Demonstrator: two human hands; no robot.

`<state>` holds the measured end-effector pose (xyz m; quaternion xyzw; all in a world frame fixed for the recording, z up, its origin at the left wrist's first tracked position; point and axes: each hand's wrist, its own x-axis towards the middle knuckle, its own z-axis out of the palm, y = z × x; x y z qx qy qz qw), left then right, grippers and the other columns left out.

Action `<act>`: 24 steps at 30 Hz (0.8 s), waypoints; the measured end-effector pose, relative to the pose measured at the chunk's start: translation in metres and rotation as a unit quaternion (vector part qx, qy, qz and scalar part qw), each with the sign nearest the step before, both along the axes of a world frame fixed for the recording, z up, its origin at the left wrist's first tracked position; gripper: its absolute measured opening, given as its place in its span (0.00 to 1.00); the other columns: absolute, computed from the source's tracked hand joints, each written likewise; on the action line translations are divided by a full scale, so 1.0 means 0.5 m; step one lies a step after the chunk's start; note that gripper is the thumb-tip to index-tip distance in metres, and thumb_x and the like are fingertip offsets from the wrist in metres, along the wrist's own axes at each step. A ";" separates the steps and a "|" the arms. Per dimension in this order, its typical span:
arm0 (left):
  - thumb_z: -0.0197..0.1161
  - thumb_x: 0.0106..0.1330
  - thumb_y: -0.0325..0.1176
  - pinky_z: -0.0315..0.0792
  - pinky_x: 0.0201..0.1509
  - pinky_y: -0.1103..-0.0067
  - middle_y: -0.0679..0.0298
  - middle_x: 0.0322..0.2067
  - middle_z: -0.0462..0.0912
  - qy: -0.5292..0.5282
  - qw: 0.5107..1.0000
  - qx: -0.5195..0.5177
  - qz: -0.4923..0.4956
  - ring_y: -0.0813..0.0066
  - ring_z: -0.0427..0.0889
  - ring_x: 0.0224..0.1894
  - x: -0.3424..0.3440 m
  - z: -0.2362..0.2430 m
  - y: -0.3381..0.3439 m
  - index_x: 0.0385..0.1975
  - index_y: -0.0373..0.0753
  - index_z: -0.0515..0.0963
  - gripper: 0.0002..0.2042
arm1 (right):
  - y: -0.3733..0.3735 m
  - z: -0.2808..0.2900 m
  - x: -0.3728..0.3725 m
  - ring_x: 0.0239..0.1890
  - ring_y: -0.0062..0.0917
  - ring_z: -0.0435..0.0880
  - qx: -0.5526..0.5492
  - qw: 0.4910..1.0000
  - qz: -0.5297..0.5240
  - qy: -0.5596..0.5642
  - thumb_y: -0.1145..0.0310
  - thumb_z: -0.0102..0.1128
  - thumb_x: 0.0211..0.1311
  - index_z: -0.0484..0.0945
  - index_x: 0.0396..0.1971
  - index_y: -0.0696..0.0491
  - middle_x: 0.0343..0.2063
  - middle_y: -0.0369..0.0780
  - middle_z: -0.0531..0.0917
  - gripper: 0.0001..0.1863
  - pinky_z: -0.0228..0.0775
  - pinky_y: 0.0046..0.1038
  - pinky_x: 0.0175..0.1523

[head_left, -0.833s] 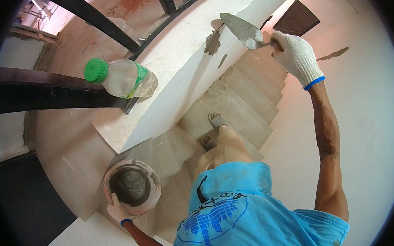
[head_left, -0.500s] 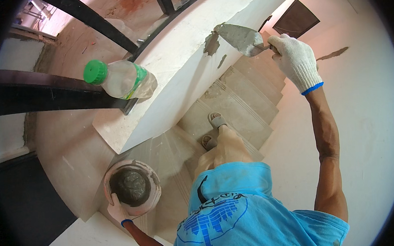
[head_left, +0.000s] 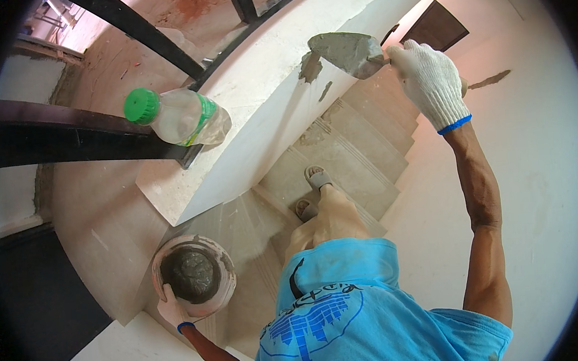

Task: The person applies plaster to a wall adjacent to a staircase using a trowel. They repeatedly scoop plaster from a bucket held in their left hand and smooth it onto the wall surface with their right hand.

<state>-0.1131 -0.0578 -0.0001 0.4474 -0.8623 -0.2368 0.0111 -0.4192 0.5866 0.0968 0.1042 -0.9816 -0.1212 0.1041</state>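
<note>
My right hand [head_left: 429, 81], in a white knit glove with a blue cuff, is closed round the handle of a trowel [head_left: 351, 54]. Grey mortar smears the trowel's blade, which is at the upper edge of the low white wall [head_left: 261, 139], by a dark mortar patch [head_left: 310, 67]. I cannot tell whether the blade touches the wall. At the lower left, my gloved left hand [head_left: 171, 309] grips the rim of a round bowl [head_left: 227, 285]. Wet grey mortar [head_left: 190, 274] lies inside it.
A clear plastic bottle [head_left: 180, 117] with a green cap stands on the wall's ledge, beside black metal railing bars [head_left: 71, 136]. Tiled stairs [head_left: 340, 155] descend below me, with my sandalled feet on them. A white wall [head_left: 489, 137] with a mortar streak rises on the right.
The trowel has shifted slightly left and up, and its blade has turned so more of its mortar-smeared face shows. My right wrist has rotated a little. The left hand and bowl stay put.
</note>
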 end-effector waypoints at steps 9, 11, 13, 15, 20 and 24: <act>0.63 0.71 0.49 0.76 0.49 0.65 0.45 0.39 0.89 -0.006 1.000 -0.015 -0.008 0.57 0.87 0.41 0.008 -0.010 -0.015 0.50 0.23 0.83 0.28 | 0.009 -0.005 0.005 0.36 0.38 0.88 -0.054 0.998 -0.035 -0.002 0.72 0.62 0.59 0.83 0.42 0.50 0.32 0.42 0.84 0.11 0.80 0.40 0.39; 0.63 0.71 0.49 0.76 0.49 0.65 0.44 0.39 0.89 -0.010 1.000 -0.011 0.000 0.56 0.88 0.41 0.015 -0.017 -0.023 0.50 0.23 0.83 0.28 | 0.015 -0.011 0.011 0.37 0.37 0.88 -0.082 0.995 -0.063 -0.012 0.72 0.62 0.60 0.83 0.43 0.49 0.32 0.42 0.84 0.11 0.80 0.40 0.40; 0.63 0.71 0.50 0.76 0.50 0.65 0.43 0.40 0.89 -0.011 1.000 -0.009 0.001 0.55 0.88 0.42 0.014 -0.017 -0.026 0.50 0.23 0.83 0.28 | 0.026 -0.022 0.021 0.38 0.37 0.88 -0.149 0.985 -0.082 -0.012 0.71 0.62 0.60 0.83 0.44 0.48 0.33 0.41 0.85 0.12 0.79 0.40 0.40; 0.62 0.71 0.50 0.76 0.50 0.65 0.43 0.40 0.89 -0.010 1.000 -0.010 -0.003 0.54 0.88 0.43 0.008 -0.014 -0.018 0.49 0.23 0.83 0.28 | 0.033 -0.035 0.031 0.37 0.37 0.87 -0.183 0.979 -0.093 -0.015 0.71 0.62 0.60 0.83 0.45 0.48 0.33 0.40 0.85 0.13 0.79 0.39 0.40; 0.62 0.71 0.50 0.77 0.50 0.65 0.43 0.41 0.89 -0.031 1.000 -0.005 -0.005 0.54 0.88 0.43 0.015 -0.015 -0.031 0.49 0.22 0.83 0.28 | 0.035 -0.058 0.042 0.37 0.39 0.86 -0.152 0.983 -0.102 -0.036 0.74 0.63 0.56 0.82 0.45 0.48 0.35 0.40 0.84 0.16 0.79 0.39 0.42; 0.62 0.71 0.50 0.77 0.50 0.65 0.44 0.41 0.89 -0.024 1.000 -0.009 -0.003 0.55 0.88 0.42 0.017 -0.019 -0.034 0.50 0.22 0.82 0.29 | 0.036 -0.065 0.031 0.36 0.39 0.85 -0.092 0.993 -0.074 0.020 0.73 0.64 0.57 0.81 0.43 0.47 0.34 0.40 0.83 0.13 0.78 0.40 0.40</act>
